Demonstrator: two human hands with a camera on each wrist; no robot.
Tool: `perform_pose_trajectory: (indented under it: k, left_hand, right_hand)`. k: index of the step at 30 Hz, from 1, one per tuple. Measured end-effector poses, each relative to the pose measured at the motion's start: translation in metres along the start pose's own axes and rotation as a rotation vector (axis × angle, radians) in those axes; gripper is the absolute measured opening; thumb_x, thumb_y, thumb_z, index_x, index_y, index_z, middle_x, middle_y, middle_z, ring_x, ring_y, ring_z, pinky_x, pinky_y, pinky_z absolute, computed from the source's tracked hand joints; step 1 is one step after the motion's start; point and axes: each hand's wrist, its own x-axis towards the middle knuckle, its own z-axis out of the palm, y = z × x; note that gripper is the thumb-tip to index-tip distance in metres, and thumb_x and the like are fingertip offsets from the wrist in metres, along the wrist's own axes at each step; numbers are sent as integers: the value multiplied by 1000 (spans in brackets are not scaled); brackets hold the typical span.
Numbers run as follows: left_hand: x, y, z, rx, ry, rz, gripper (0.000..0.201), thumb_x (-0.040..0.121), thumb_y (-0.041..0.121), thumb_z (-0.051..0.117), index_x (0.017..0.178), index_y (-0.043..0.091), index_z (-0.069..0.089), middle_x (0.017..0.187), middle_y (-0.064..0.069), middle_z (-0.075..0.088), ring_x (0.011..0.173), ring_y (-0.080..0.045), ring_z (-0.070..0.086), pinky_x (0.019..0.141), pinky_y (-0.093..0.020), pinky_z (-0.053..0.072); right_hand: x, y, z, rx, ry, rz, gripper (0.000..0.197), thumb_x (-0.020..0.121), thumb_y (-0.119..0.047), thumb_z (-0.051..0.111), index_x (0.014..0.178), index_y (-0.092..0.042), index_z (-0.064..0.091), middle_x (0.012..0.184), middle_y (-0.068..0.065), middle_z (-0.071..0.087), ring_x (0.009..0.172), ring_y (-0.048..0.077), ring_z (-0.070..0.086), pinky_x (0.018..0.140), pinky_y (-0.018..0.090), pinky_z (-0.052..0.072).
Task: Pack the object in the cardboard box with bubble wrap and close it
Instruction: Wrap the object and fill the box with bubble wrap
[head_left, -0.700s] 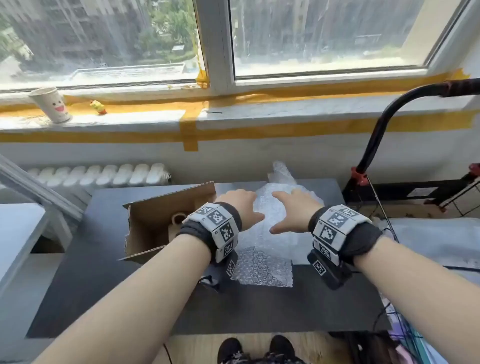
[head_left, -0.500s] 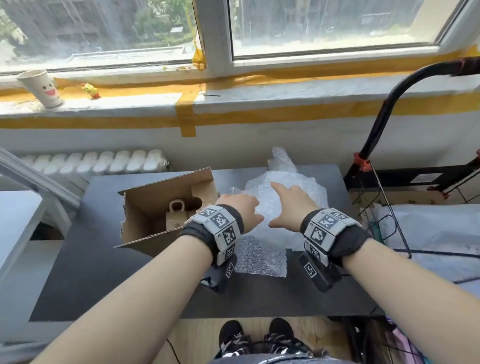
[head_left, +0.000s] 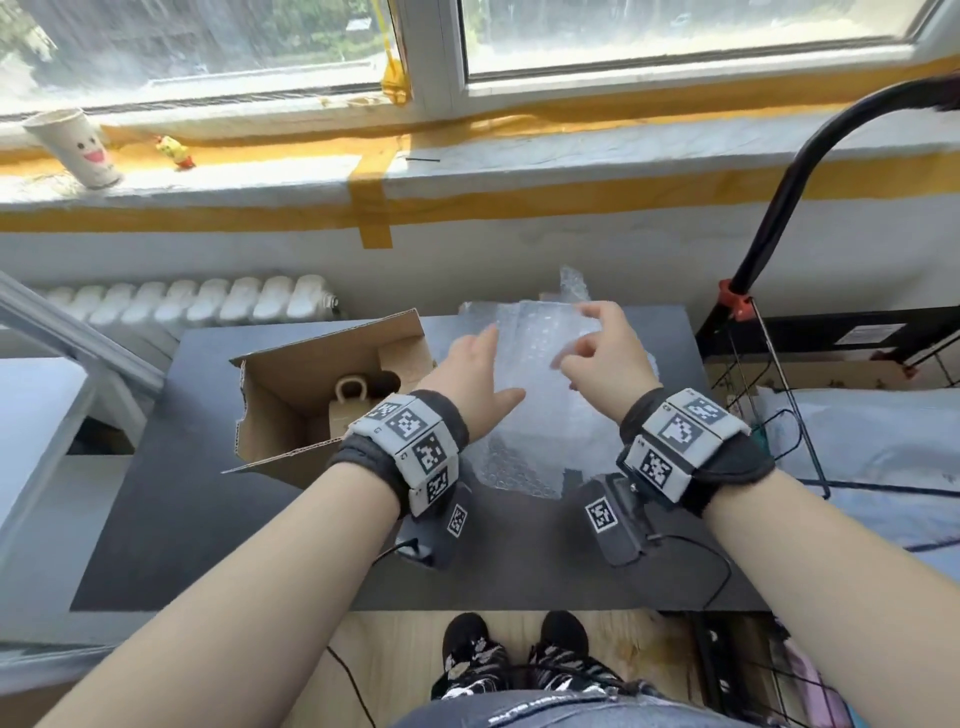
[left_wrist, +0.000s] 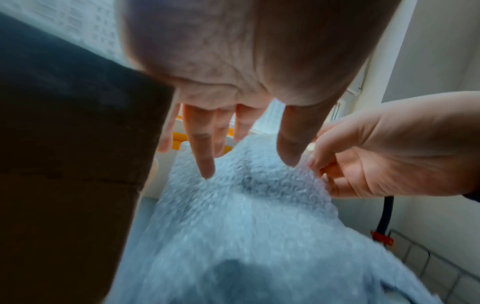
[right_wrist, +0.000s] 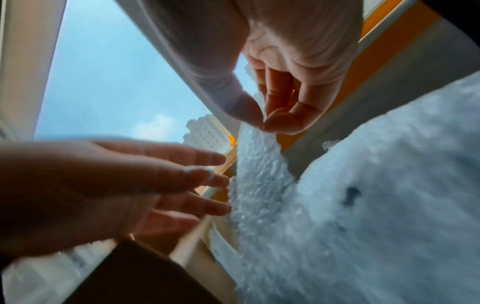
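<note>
An open cardboard box (head_left: 291, 395) lies on the dark table (head_left: 197, 519), with a tan padlock-shaped object (head_left: 350, 405) inside it. To its right lies a pile of clear bubble wrap (head_left: 540, 415). My right hand (head_left: 597, 358) pinches a lifted sheet of the wrap between thumb and fingers (right_wrist: 262, 123). My left hand (head_left: 478, 374) is open with straight fingers (left_wrist: 205, 158) against the raised sheet (left_wrist: 246, 195), beside the box's right wall (left_wrist: 64, 164).
A windowsill with yellow tape runs behind the table, with a paper cup (head_left: 78, 148) and a small toy (head_left: 176, 150) on it. A black curved pole (head_left: 779, 208) and a wire rack (head_left: 779, 415) stand at the right. A radiator (head_left: 197, 301) is at back left.
The right hand has closed on a sheet of bubble wrap and lifted it off the pile. The left hand has moved up beside the sheet. The head view has tilted down.
</note>
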Motion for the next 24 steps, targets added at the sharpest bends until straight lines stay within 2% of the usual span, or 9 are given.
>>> perform_pose_trajectory:
  k: [3, 5, 8, 9, 11, 14, 20, 22, 24]
  left_hand:
    - [-3, -5, -14, -207, 73, -21, 92, 85, 47, 59, 150, 17, 3, 156, -8, 22, 138, -22, 36, 112, -38, 34]
    - [-5, -6, -24, -293, 73, -23, 94, 83, 49, 61, 150, 18, 4, 155, -6, 26, 139, -21, 36, 111, -36, 35]
    - [-11, -3, -38, -380, 55, -1, 90, 82, 49, 62, 150, 19, 12, 152, -5, 34, 136, -21, 39, 108, -32, 35]
    - [-13, -2, -42, -388, 60, 19, 85, 82, 47, 63, 149, 18, 18, 150, -4, 37, 135, -19, 40, 108, -31, 34]
    - [-15, 0, -48, -385, 103, 71, 67, 84, 40, 64, 141, 17, 38, 140, -2, 50, 127, -17, 49, 107, -32, 38]
    - [-18, 1, -54, -421, 227, 125, 31, 86, 27, 64, 115, 16, 62, 107, 0, 67, 102, -17, 60, 91, -31, 47]
    - [-14, -10, -64, -451, 450, 137, 11, 81, 22, 70, 85, 14, 63, 83, -4, 68, 76, -18, 60, 75, -33, 49]
    - [-13, -12, -66, -459, 458, 145, 18, 79, 24, 72, 82, 11, 60, 82, -10, 68, 72, -21, 59, 72, -37, 50]
    - [-13, -13, -68, -440, 440, 149, 23, 78, 26, 73, 86, 8, 59, 76, -5, 63, 68, -18, 56, 67, -33, 48]
  right_hand:
    - [3, -19, -12, 227, -3, 94, 53, 83, 5, 51, 131, -9, 35, 101, 9, 51, 72, 15, 56, 61, 25, 52]
    - [3, -31, -19, 333, -25, 129, 40, 82, 8, 47, 118, -9, 41, 110, 12, 47, 72, 17, 61, 54, 23, 53]
    - [3, -45, -25, 432, -56, 99, 30, 82, 14, 38, 90, -14, 44, 98, 14, 47, 71, 27, 63, 51, 22, 57]
    - [3, -49, -26, 437, -62, 81, 30, 82, 15, 36, 93, -12, 44, 94, 13, 46, 68, 25, 62, 51, 22, 58]
    - [5, -55, -26, 446, -61, 44, 40, 83, 16, 37, 115, -7, 45, 100, 15, 49, 64, 20, 59, 54, 24, 59]
    - [7, -65, -26, 488, -63, 12, 46, 84, 14, 40, 128, -1, 40, 112, 19, 50, 68, 20, 58, 61, 26, 61]
    - [9, -83, -24, 523, -93, -33, 52, 81, 2, 67, 123, -7, 38, 100, 12, 54, 65, 17, 61, 64, 28, 60]
    - [8, -89, -21, 471, -112, -61, 58, 77, -2, 72, 121, -13, 35, 98, 8, 57, 70, 17, 64, 61, 27, 60]
    - [7, -94, -16, 392, -119, -104, 59, 76, -1, 73, 120, -15, 36, 102, 9, 61, 80, 21, 66, 54, 24, 57]
